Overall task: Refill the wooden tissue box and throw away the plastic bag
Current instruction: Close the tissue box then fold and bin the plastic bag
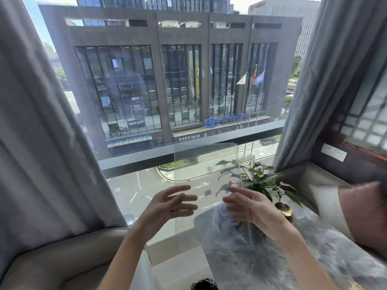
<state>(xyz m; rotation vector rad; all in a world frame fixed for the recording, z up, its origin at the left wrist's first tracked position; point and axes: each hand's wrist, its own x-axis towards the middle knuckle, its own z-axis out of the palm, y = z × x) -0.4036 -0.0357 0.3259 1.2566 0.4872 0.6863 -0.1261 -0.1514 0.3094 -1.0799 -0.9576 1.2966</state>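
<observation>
the left hand [171, 204] is hovering in the lower middle of the frame, palm turned inward, fingers spread and loosely curled, gripping nothing that can be made out. the right hand [249, 208] is facing it just to the right, equally open, with its fingers lying against the right part of a clear plastic bag [206, 164]; whether it is actually pinching the film cannot be told. the bag is standing upright between and above both hands, nearly see-through, reaching up toward the centre of the frame. behind it, right of centre, a potted plant [259, 181] is sitting on a marbled table [314, 258] filling the lower right. grey curtains [41, 122] are hanging along both sides of the window, and a beige armchair [62, 258] is filling the lower left. the wooden tissue box is not showing anywhere.
</observation>
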